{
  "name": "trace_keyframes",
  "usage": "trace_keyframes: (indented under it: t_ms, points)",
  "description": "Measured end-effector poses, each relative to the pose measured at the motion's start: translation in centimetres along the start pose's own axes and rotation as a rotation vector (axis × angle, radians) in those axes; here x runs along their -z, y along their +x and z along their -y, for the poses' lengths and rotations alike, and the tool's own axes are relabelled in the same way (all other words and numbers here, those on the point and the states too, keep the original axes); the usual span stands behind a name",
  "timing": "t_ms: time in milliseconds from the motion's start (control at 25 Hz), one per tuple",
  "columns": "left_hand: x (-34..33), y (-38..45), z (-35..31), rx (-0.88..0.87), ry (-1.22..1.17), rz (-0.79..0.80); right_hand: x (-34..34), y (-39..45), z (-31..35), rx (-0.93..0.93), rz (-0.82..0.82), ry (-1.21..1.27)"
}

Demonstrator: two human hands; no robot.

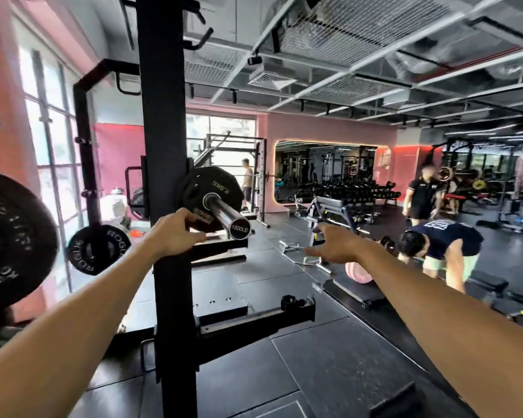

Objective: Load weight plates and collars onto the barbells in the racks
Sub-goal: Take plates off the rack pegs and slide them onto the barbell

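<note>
A chrome barbell sleeve (224,214), its end cap marked 1500LB, sticks out toward me from the black rack upright (163,140). A small black 2.5 kg plate (216,184) sits on the sleeve, close to the upright. My left hand (174,233) grips this plate at its lower left rim, with the thumb stretched out underneath. To the right of the sleeve end, my right hand (334,247) hovers in the air with fingers spread, holding nothing. A black clamp-like piece (292,301), possibly a collar, rests on the lower safety arm (254,322).
A Rogue plate (98,248) hangs on a peg at the left, and a larger black plate (9,233) fills the left edge. A curl bar (310,260) lies on the floor. One person (441,245) bends over at right; another (420,194) stands behind.
</note>
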State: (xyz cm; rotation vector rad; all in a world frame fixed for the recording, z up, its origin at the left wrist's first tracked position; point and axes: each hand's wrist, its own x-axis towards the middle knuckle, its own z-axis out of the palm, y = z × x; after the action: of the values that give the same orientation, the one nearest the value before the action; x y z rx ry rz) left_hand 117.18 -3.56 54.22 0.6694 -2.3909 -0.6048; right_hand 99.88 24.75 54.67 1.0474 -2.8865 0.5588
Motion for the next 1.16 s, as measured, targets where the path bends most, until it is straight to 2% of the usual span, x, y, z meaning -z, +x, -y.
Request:
trace_keyframes:
  t_ms: [320, 640, 760, 880, 1000, 1160]
  points:
    - [-1.4, 12.3, 6.1, 0.092, 0.074, -0.149, -3.9, 16.0, 4.5, 0.168, -0.038, 0.087]
    - [-4.8, 25.9, 9.9, 0.060, 0.071, -0.199, -7.4, 32.0, 8.5, 0.192, -0.089, 0.084]
    - [-5.7, 28.9, 10.0, 0.023, 0.093, -0.248, -8.5, 35.3, 9.7, 0.216, -0.079, 0.115]
    - [-6.1, 30.2, 9.8, -0.017, 0.285, -0.293, -9.7, 37.5, 10.8, 0.246, -0.098, 0.196]
    - [-6.4, 30.8, 9.5, -0.044, 0.441, -0.261, -10.8, 38.7, 11.7, 0.217, -0.177, 0.238]
    - [-6.3, 30.3, 8.5, 0.049, 0.523, -0.196, -11.0, 38.9, 12.2, 0.195, -0.283, 0.318]
